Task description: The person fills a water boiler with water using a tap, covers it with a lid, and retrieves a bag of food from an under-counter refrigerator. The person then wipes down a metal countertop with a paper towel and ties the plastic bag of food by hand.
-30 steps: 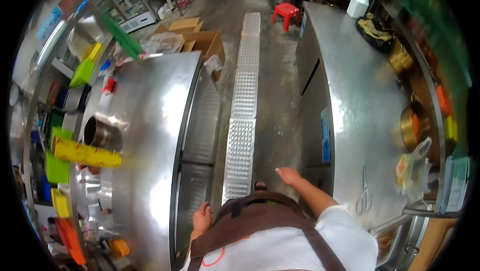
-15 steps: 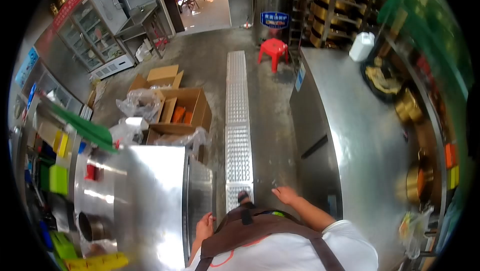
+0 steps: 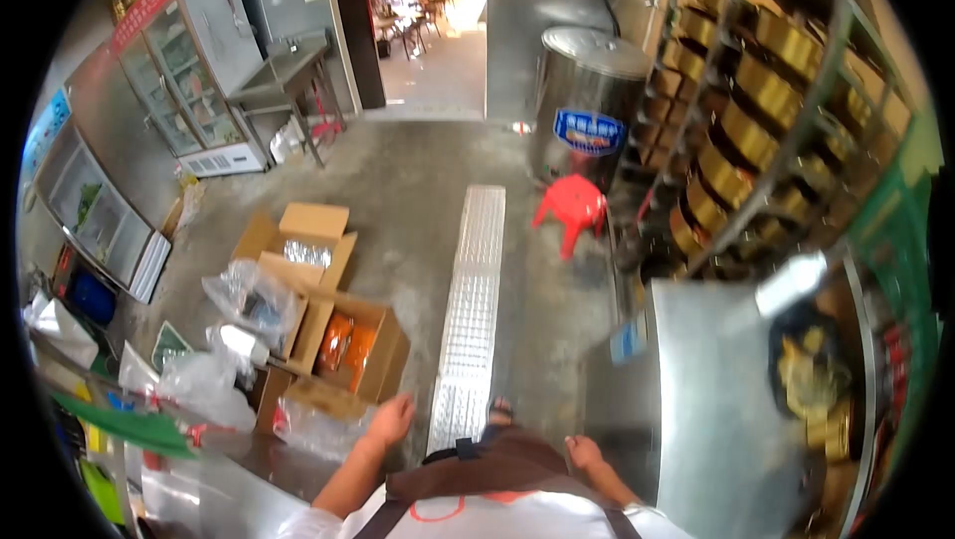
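My left hand [image 3: 391, 418] hangs in front of my body beside the open cardboard boxes, its fingers loosely curled in with nothing seen in them. The nearer cardboard box [image 3: 395, 360] holds orange packets [image 3: 338, 338], and a clear plastic bag [image 3: 310, 428] lies close to that hand. My right hand [image 3: 584, 452] is low at my other side, near the steel counter [image 3: 696, 390] but apart from it. Its fingers are also curled, and no object shows in it. I wear a brown apron [image 3: 487, 469], and one foot [image 3: 500, 410] is beside the metal drain cover [image 3: 468, 290].
A red stool [image 3: 575, 206] stands before a large steel drum [image 3: 587, 82]. Racks of brass-coloured pots [image 3: 741, 136] line the right wall. A white jug [image 3: 791, 282] and a black bag [image 3: 791, 340] sit on the right counter. A doorway [image 3: 428, 72] opens ahead; a glass-door fridge [image 3: 184, 82] is at left.
I have moved forward along the drain, so the boxes, stool and drum are closer. My left hand has swung forward; my right hand has dropped back.
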The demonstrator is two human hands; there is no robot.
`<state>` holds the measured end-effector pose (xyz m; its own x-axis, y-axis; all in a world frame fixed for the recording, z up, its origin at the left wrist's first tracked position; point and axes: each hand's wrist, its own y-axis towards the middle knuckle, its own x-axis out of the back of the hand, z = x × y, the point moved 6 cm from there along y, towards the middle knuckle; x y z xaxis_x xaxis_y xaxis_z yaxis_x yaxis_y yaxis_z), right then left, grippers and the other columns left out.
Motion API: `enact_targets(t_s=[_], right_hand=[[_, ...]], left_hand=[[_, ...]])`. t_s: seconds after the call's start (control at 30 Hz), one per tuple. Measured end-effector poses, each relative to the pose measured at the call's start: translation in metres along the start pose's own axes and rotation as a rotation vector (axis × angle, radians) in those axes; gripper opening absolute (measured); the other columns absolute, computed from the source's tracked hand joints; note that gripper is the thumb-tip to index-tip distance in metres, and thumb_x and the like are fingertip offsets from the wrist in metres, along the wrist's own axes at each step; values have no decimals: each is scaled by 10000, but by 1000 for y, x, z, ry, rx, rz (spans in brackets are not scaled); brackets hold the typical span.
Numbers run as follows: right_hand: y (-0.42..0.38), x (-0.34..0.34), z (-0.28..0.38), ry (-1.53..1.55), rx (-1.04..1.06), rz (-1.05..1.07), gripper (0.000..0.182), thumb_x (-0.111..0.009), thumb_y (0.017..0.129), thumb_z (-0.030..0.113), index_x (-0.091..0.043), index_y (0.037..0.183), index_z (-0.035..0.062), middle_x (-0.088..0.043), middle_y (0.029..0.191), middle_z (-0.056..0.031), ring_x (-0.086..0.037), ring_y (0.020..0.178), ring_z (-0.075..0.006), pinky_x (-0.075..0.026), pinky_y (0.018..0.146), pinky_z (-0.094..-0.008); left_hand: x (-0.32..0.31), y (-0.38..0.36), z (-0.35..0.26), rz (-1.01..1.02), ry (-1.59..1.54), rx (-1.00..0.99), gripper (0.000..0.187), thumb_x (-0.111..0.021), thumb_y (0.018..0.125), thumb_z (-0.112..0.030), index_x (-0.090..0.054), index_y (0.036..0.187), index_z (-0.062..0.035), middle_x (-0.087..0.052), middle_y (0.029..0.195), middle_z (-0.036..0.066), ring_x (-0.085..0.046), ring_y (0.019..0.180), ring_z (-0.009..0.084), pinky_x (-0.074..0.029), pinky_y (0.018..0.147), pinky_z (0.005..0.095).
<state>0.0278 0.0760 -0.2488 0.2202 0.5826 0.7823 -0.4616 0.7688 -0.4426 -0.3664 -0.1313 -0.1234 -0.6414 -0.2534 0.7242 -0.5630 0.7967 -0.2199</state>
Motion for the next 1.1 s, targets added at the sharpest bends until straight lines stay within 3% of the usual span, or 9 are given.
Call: enact_targets(t_s=[0.2, 0.43, 0.57, 0.67, 0.73, 0.8, 0.87, 0.97, 1.1], right_hand=[[228, 121, 144, 79, 225, 36, 459, -405, 924, 409, -633, 986, 15, -615, 1007, -234, -567, 971, -404, -436, 849, -468], [439, 235, 286, 206, 382, -37, 377, -466, 919, 361, -634, 995, 32, -625, 1001, -210, -570, 959, -393, -449, 846, -442], [546, 270, 309, 252, 431, -121, 330, -518, 912, 313, -628, 1020, 22, -643, 973, -187, -600, 937, -344, -463, 825, -408], [626, 314, 306, 330, 298, -97, 296, -551, 909, 265, -616, 1042, 7, -658, 971, -145, -617, 918, -270, -474, 805, -371], [672, 361, 313, 466, 262, -147, 283, -569, 907, 222, -600, 1086, 4, -659, 969, -105, -610, 906, -193, -476, 817, -328], [699, 448, 362, 647, 232, -242, 268, -566, 913, 187, -584, 1099, -5, -641, 930, -58, -593, 854, -132, -478, 813, -284], [787, 501, 355, 659, 404, -428, 230, -578, 899, 165, -607, 1048, -7, -654, 959, -95, -593, 894, -153, -471, 818, -287], [864, 610, 407, 588, 534, -565, 232, -553, 914, 160, -600, 1061, -13, -657, 955, -111, -588, 915, -145, -462, 827, -278], [1000, 727, 460, 657, 523, -713, 278, -560, 911, 179, -578, 1106, -18, -651, 999, -111, -604, 939, -165, -466, 840, -282]], left_hand=[[-8, 23, 96, 457, 179, 472, 336, -536, 849, -294, -612, 1052, -36, -633, 999, 216, -593, 971, 374, -474, 842, 423], [27, 92, 158, 292, 89, 971, 305, -536, 815, -308, -651, 941, -56, -648, 943, 196, -610, 923, 364, -487, 809, 434], [32, 273, 160, 156, 59, 825, 297, -535, 796, -316, -673, 878, -67, -656, 912, 185, -620, 896, 359, -494, 790, 440], [44, 447, 149, 42, 156, 462, 296, -535, 782, -323, -690, 831, -75, -663, 888, 176, -628, 875, 355, -500, 776, 445], [43, 575, 147, 255, 369, 174, 343, -488, 802, -328, -680, 841, -47, -640, 946, 210, -602, 923, 387, -478, 830, 454], [108, 670, 66, -14, -53, 396, 365, -551, 816, -305, -640, 1022, -18, -656, 935, 204, -630, 919, 348, -501, 802, 379], [138, 767, 25, -95, -224, 205, 318, -539, 843, -255, -621, 1079, -57, -673, 839, 146, -655, 797, 290, -511, 705, 348], [161, 876, 3, -166, -396, 186, 379, -590, 808, -265, -608, 1073, 4, -669, 858, 182, -654, 818, 308, -505, 758, 348], [178, 947, -27, -83, 85, 308, 359, -607, 793, -267, -633, 1033, -2, -675, 873, 176, -653, 830, 310, -504, 774, 357]])
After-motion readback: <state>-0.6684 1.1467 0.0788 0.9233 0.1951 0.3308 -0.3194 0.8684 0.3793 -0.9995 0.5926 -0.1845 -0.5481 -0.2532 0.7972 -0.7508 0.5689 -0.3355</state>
